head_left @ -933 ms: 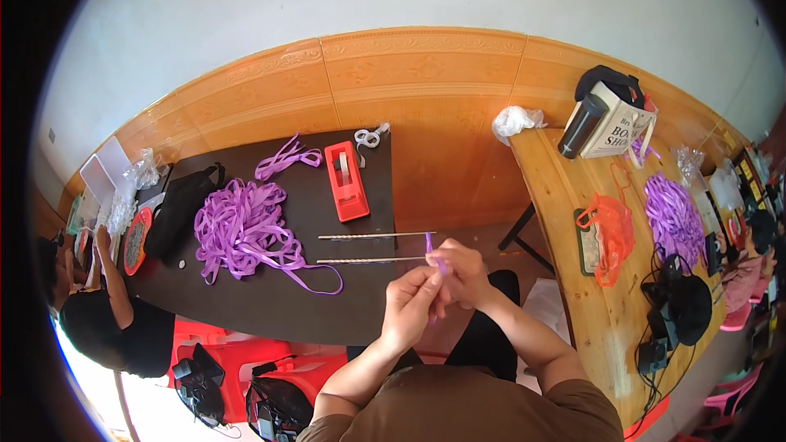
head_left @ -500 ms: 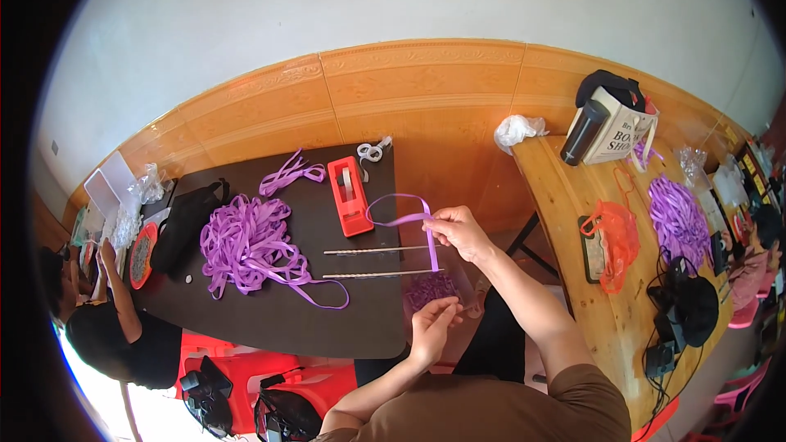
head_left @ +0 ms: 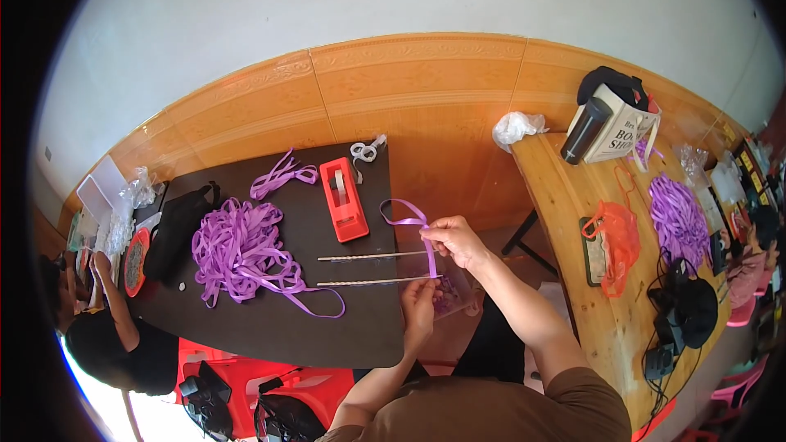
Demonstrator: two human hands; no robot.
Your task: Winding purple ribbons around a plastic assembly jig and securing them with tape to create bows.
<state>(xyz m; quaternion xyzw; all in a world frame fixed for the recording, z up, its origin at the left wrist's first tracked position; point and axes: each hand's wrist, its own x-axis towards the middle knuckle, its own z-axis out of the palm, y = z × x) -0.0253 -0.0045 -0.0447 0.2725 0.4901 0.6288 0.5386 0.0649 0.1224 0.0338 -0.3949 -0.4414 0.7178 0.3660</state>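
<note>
Pinched between thumb and fingers of my right hand (head_left: 455, 241) is a narrow purple ribbon (head_left: 432, 263). A loop of it stands up to the left of that hand, and its lower part crosses two thin metal rods. The upper rod (head_left: 368, 258) and the lower rod (head_left: 368, 282) lie nearly parallel and stick out past the dark table's right edge. My left hand (head_left: 419, 307) has its fingertips closed at the ribbon's lower end, by the tip of the lower rod. Behind it, a clear container (head_left: 458, 299) with purple pieces is partly hidden.
On the dark table (head_left: 205, 336) lie a purple ribbon heap (head_left: 237, 250), a smaller bundle (head_left: 282, 176), a red tape dispenser (head_left: 344, 205) and white-handled scissors (head_left: 363, 151). A wooden table (head_left: 565, 196) stands right, holding bags and more ribbon. Another person (head_left: 115, 336) sits left.
My left hand has risen to the ribbon's lower end at the lower rod's tip. My right hand has lowered slightly, still pinching the ribbon, and the loop has become smaller.
</note>
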